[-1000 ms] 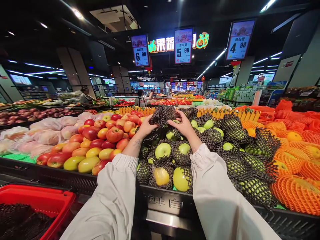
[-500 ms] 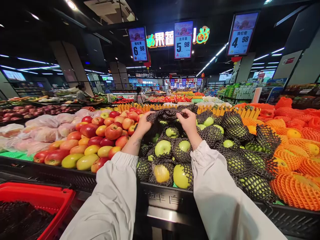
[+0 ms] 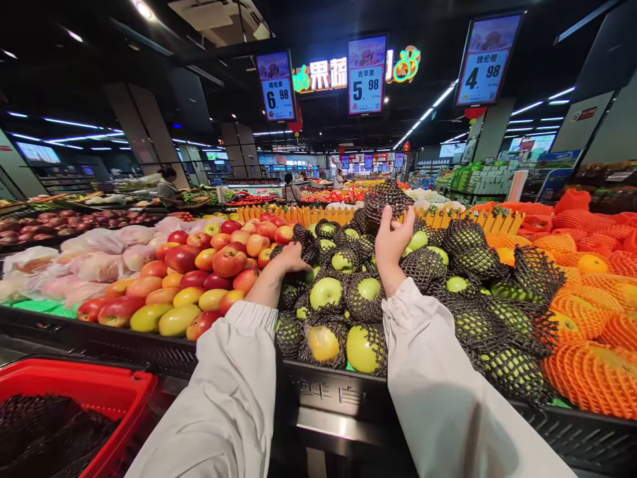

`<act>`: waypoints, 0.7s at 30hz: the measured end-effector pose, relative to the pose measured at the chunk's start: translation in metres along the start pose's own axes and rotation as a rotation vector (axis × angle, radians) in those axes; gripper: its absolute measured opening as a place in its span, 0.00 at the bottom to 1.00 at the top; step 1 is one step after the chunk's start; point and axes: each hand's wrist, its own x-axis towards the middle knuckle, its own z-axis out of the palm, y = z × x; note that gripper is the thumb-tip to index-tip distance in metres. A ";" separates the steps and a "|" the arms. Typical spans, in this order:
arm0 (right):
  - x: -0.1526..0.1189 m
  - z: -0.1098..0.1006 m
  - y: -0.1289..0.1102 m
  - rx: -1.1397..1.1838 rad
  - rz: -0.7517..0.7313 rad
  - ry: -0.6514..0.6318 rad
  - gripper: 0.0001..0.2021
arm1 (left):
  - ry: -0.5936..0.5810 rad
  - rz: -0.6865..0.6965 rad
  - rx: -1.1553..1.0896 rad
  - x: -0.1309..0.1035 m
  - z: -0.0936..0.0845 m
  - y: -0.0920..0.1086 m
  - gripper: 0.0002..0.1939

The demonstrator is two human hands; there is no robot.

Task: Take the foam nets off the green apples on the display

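Note:
My left hand (image 3: 287, 261) rests low at the left side of the green apples, beside a bunched black foam net (image 3: 304, 243). Its thumb stretches out apart from the fingers, which are partly hidden. My right hand (image 3: 393, 240) is raised over the heap with fingers curled at a black foam net (image 3: 387, 198); whether fruit is inside does not show. Below and between the hands lie green apples (image 3: 326, 294) in black foam nets. One yellowish fruit (image 3: 323, 343) with a shiny wrap sits at the front.
Red and yellow apples (image 3: 229, 261) are piled to the left, with bagged fruit (image 3: 99, 265) beyond. Oranges in orange nets (image 3: 592, 372) lie right. A red basket (image 3: 144, 392) stands lower left. A yellow fence (image 3: 318, 216) runs behind the fruit; price screens (image 3: 367, 76) hang above.
The hands held black netting stretched between them; the left has let go and dropped lower. The right hand has risen slightly, with black netting now higher at its fingertips. More green apples show.

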 end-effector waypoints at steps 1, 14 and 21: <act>-0.001 0.000 -0.001 0.025 -0.015 -0.012 0.28 | -0.014 -0.018 0.040 0.000 -0.001 0.000 0.25; -0.003 0.001 -0.003 0.094 -0.088 -0.111 0.24 | 0.661 -0.124 0.275 -0.014 -0.032 0.029 0.35; 0.001 0.006 0.007 0.156 0.025 -0.126 0.21 | 0.073 -0.034 0.425 -0.020 -0.011 0.037 0.39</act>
